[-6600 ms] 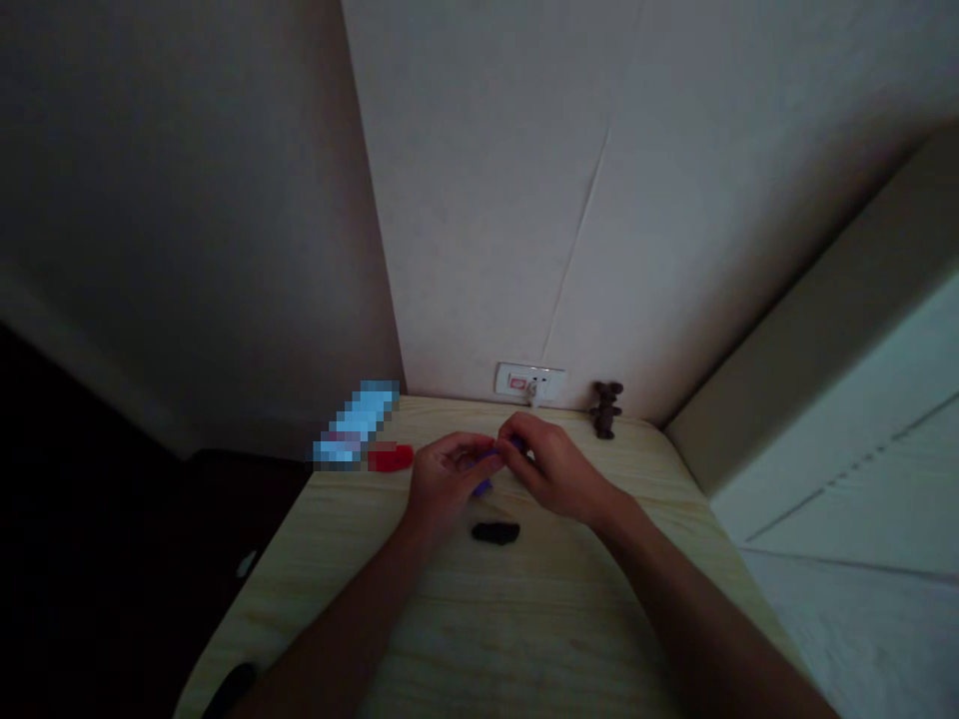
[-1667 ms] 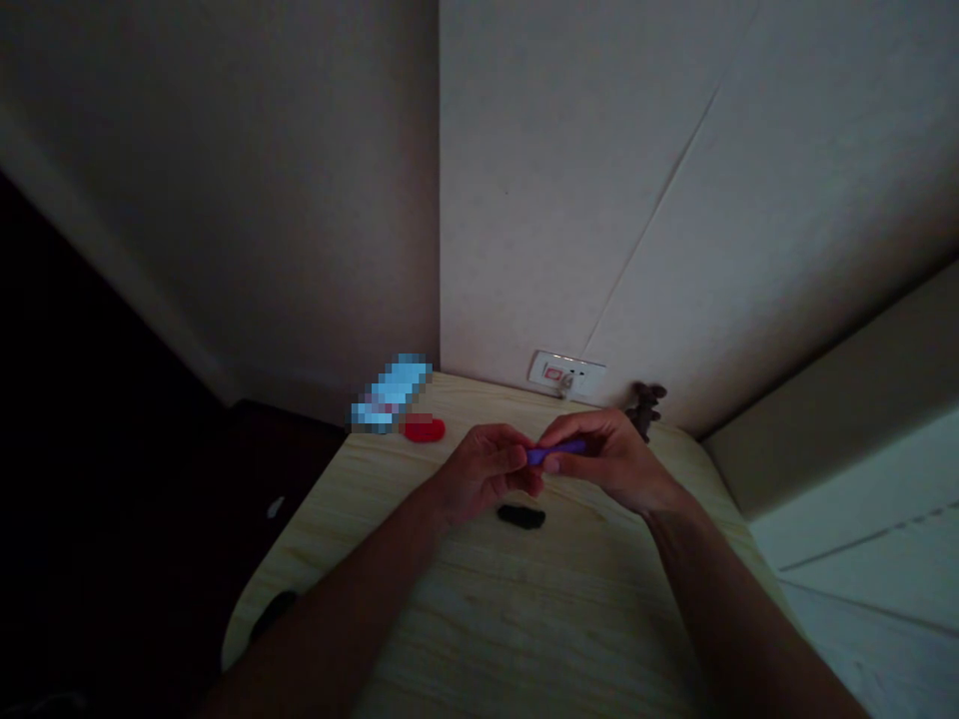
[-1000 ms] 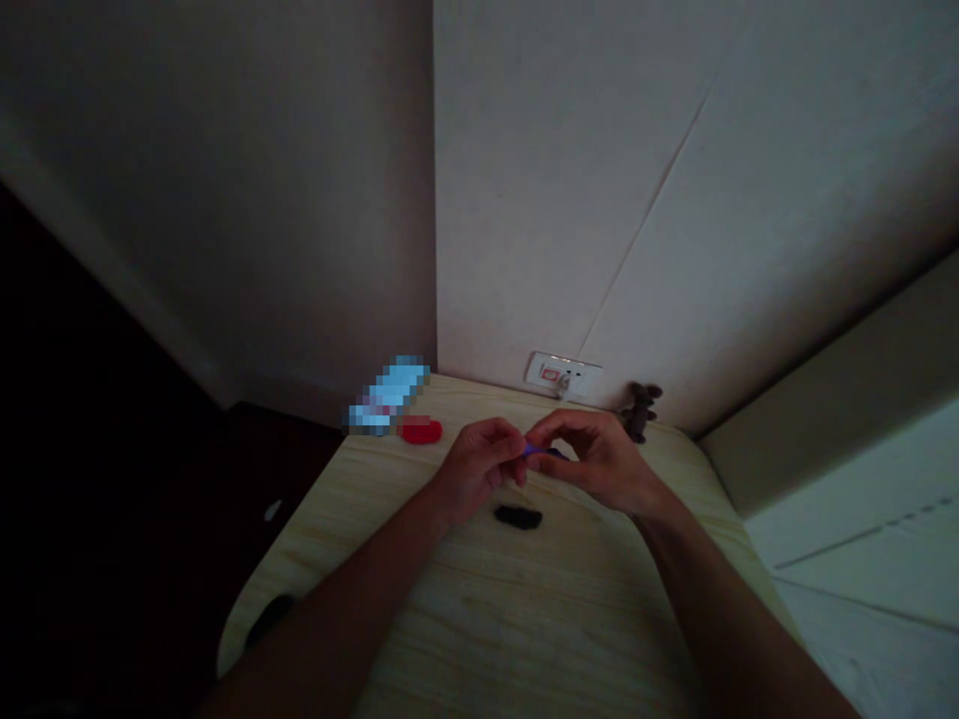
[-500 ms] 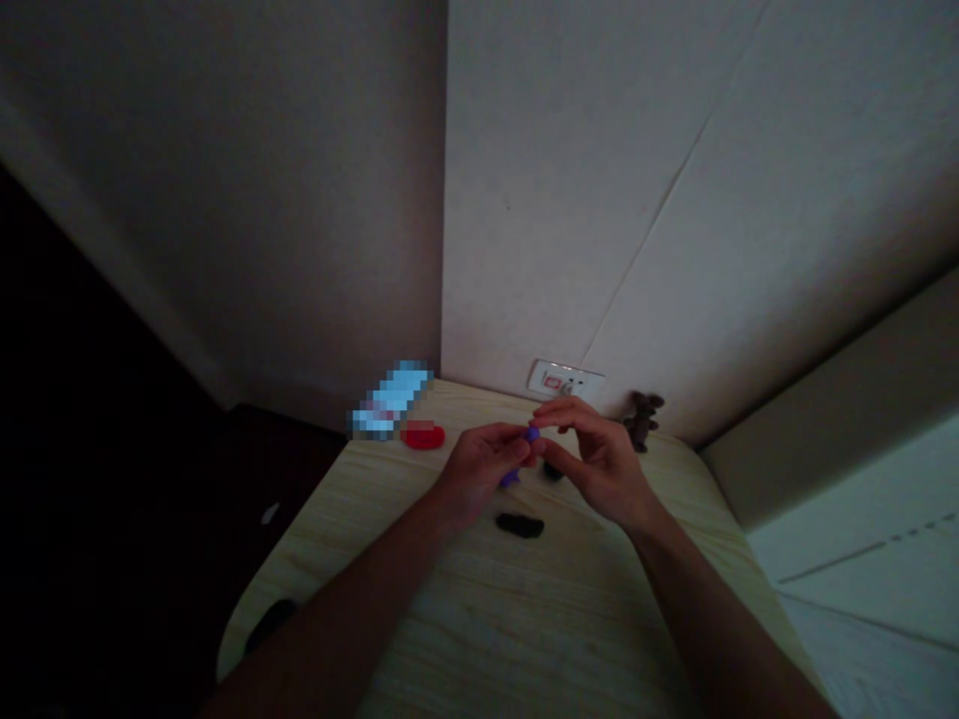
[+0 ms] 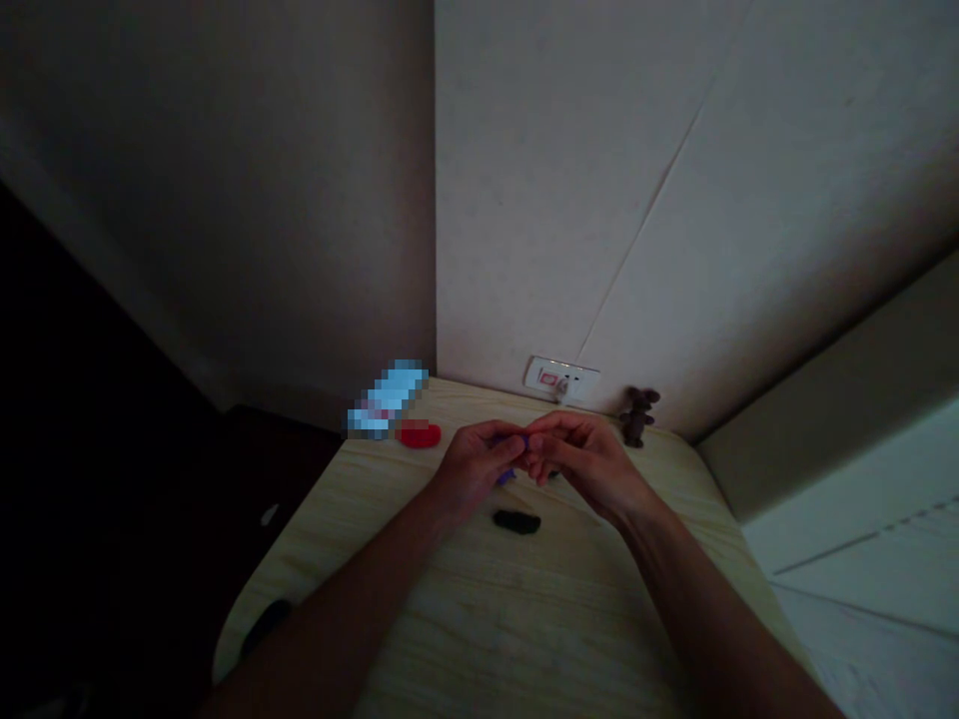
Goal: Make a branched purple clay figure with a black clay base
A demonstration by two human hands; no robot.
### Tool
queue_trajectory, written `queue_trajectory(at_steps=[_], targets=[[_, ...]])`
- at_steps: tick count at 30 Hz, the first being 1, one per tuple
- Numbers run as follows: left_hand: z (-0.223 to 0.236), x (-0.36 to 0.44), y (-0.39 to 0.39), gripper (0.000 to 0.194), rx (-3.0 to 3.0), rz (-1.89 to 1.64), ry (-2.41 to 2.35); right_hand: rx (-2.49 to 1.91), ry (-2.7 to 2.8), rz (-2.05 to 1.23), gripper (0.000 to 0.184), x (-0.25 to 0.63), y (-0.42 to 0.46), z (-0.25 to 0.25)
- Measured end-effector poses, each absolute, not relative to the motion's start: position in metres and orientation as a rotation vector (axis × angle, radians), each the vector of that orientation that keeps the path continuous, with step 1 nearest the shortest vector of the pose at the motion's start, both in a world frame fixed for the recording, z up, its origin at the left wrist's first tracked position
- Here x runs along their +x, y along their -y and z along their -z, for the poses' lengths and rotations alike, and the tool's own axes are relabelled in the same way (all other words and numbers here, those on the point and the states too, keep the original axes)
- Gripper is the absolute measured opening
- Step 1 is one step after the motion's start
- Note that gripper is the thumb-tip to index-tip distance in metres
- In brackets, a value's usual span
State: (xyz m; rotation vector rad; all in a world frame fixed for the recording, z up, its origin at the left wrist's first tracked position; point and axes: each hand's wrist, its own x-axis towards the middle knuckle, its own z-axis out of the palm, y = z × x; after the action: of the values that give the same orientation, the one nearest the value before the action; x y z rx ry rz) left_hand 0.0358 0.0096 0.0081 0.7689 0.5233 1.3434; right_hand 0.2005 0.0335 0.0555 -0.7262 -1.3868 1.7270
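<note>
The left hand (image 5: 474, 471) and right hand (image 5: 582, 457) are meeting above the table (image 5: 479, 619), their fingers pinching one purple piece (image 5: 505, 477) and mostly hiding it. One black lump (image 5: 516, 521) is lying on the near side; another dark bit (image 5: 553, 475) is barely peeking out behind the right hand, and the left forearm is partly covering a dark object (image 5: 266, 624). One bright slab (image 5: 390, 397) is dissolving into unreadable blocks beside one red piece (image 5: 421, 436).
</note>
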Motion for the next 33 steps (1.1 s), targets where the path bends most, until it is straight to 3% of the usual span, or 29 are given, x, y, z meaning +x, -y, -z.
queue_trajectory(at_steps=[18, 28, 33], targets=[[-0.0079, 0.0334, -0.0088, 0.037, 0.733, -1.386, -0.581, -0.768, 1.501, -1.535, 0.030, 0.2004, -0.0326, -0.0547], [-0.0075, 0.0336, -0.0090, 0.046, 0.742, -1.365, -0.590, -0.746, 1.781, -1.102, 0.021, 0.2064, -0.0315, -0.0600], [-0.0046, 0.0332, -0.0095, 0.044, 0.759, -1.393, -0.630, -0.724, 1.739, -1.226, 0.027, 0.2067, -0.0323, -0.0588]])
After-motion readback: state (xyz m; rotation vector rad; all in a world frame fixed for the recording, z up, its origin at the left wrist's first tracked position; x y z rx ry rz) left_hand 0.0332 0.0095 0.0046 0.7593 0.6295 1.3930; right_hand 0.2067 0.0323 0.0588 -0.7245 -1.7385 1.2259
